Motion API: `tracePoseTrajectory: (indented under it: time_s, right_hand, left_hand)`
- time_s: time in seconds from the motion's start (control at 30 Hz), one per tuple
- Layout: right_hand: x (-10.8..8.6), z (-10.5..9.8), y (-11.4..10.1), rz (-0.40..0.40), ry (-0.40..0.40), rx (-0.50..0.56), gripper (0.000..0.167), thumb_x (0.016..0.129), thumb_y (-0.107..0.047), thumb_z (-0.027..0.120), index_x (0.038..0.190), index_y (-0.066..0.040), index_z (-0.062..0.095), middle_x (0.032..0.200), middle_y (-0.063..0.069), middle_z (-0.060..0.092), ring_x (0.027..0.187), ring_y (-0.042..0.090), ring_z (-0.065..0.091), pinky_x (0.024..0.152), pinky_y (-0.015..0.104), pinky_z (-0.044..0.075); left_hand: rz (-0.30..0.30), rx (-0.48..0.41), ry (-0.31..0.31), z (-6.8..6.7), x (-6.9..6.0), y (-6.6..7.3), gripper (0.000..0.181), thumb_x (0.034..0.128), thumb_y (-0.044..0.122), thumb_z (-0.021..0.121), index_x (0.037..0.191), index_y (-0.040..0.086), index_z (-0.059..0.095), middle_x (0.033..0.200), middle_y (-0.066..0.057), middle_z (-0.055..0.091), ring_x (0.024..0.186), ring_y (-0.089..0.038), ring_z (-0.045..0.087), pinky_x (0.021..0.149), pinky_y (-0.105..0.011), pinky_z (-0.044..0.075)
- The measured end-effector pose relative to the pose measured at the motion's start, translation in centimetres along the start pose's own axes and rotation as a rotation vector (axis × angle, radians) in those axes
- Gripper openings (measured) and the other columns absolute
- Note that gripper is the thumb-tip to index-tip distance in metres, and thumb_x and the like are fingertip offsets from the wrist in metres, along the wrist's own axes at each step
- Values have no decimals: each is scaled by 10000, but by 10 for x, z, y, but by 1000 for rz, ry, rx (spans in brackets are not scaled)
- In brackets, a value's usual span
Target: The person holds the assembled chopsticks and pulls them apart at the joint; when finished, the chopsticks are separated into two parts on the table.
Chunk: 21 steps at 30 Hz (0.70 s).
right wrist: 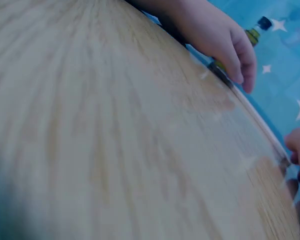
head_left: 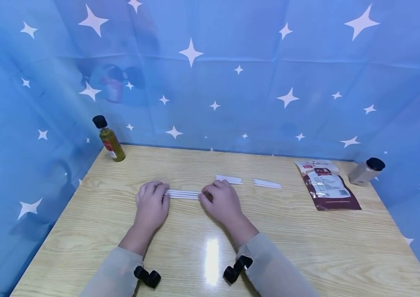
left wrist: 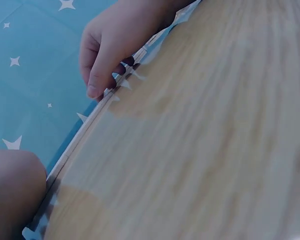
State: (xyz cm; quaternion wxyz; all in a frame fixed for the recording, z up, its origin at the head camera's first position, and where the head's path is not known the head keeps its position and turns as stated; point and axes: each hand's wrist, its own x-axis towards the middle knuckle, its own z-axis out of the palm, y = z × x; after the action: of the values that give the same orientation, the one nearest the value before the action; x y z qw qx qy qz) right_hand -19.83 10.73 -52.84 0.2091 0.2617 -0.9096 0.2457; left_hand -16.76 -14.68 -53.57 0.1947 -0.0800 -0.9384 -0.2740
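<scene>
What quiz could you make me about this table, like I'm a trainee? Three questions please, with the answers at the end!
1. Pick one. What stands near the far left corner of the table?
A: a red apple
B: a green bottle with a black cap
C: a blue mug

2. True or false? The maroon packet lies nearer to the right hand than to the left hand.

3. Tell me in your own words: what stretches between the two hands, with fingers at each end?

Key:
1. B
2. True
3. Thin white strips, lying side by side
</scene>
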Motion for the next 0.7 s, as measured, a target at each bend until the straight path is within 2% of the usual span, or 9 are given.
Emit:
tracePoseTrajectory:
  time_s: [0.2,0.3,0.47,0.7]
  right_hand:
    - [-2,4,-1,45,-56,29,123,982,-291,798,1020,-188,854,968,-10,686,863,219,585,793,390,493]
    - [-2,5,-3,79,-83,56,107,985,-284,802,1036,-204,850,995,-11,678,885,225,566,794,397,475]
    - [0,0,-4,172,-145,105,99,999,-292,790,1049,-224,842,1015,-37,672,918,201,541,814,386,454]
    - [2,-1,-6,243,-181,131,87,992,-293,794,1037,-228,830,1025,-58,675,940,190,532,849,387,454]
  left_hand:
    - [-43,16,-88,1,0,0,298,1004,222,706,1256,66,727,1367,-184,604,1348,-417,459,1060,-614,353]
    - [-42,0,-87,0,2,0,280,1000,213,707,1230,56,737,1343,-183,617,1320,-411,483,1056,-601,372]
    - [-7,-41,-60,1,3,2,238,984,164,721,1176,24,743,1283,-197,643,1261,-423,524,1071,-577,403]
    - [12,-32,-56,1,5,2,209,978,143,735,1149,26,752,1227,-160,668,1192,-379,570,1071,-515,447]
